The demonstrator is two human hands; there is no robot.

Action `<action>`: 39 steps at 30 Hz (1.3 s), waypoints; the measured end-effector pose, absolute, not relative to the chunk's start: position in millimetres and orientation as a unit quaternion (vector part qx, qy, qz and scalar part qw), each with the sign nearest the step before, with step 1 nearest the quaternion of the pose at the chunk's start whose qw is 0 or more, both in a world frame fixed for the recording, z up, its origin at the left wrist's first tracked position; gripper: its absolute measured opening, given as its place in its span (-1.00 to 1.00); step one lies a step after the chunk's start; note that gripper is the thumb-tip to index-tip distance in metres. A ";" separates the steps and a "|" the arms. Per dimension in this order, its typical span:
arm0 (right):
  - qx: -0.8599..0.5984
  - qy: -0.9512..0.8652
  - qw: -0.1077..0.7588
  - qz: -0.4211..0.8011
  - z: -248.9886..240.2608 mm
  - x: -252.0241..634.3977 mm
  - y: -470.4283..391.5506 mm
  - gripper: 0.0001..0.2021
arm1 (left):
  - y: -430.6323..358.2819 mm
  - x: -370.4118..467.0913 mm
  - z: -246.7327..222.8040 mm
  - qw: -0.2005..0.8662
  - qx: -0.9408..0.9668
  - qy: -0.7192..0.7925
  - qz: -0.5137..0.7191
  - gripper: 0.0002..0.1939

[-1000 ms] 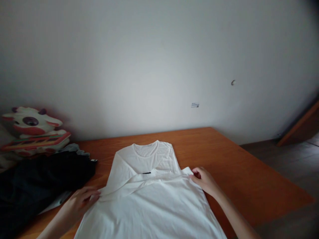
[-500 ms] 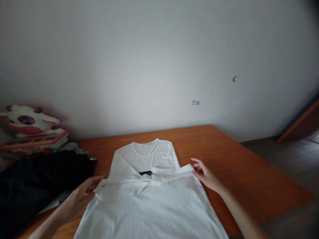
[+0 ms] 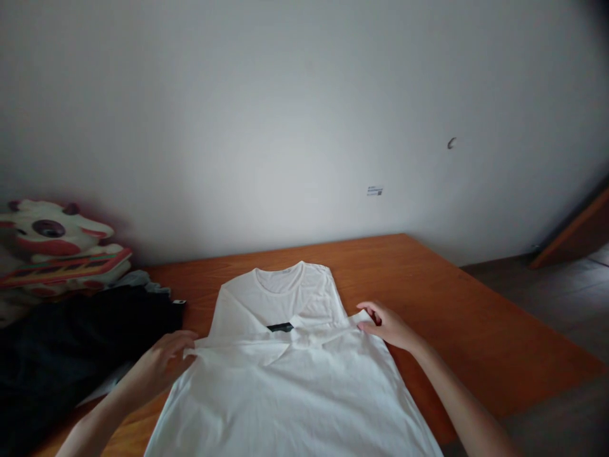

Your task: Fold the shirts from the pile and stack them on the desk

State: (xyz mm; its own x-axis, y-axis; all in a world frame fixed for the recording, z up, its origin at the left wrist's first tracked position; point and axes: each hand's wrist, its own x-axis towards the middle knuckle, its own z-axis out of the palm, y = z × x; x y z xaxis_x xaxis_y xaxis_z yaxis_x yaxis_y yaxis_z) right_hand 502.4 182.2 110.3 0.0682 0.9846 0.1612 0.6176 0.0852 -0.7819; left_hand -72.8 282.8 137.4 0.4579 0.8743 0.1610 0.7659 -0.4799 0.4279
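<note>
A white shirt [image 3: 295,400] with a dark neck label [image 3: 280,327] lies spread across the near side, its lower part running out of view. My left hand [image 3: 166,358] pinches its left upper corner between thumb and fingers. At the opposite upper corner, my right hand [image 3: 383,324] grips the fabric with curled fingers. Beyond it, partly covered, lies a white round-neck top [image 3: 278,295] flat on the wooden table.
To the left, a pile of dark clothes [image 3: 80,343] rests on the table [image 3: 442,324]. Behind the pile sits a cow-shaped toy with a keyboard [image 3: 61,254]. A pale wall [image 3: 285,127] rises along the back edge, and floor [image 3: 561,285] shows at the right.
My right hand has shifted slightly left and closed its fingers more on the shirt corner. My left hand has moved slightly, with the left corner drawn out flatter.
</note>
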 end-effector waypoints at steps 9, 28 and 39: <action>-0.643 -0.635 0.382 0.193 91.8 503.1 180.3 -0.72 | 272.7 -68.0 128.5 0.234 0.687 0.595 0.346 -0.34; -0.650 -0.481 0.527 0.261 89.5 516.2 176.8 -0.48 | 270.8 -64.5 125.3 0.276 0.553 0.630 0.470 -0.37; -0.571 -0.384 0.614 0.387 91.2 523.6 167.8 -0.59 | 256.1 -52.9 147.2 0.469 0.349 0.565 0.582 -0.32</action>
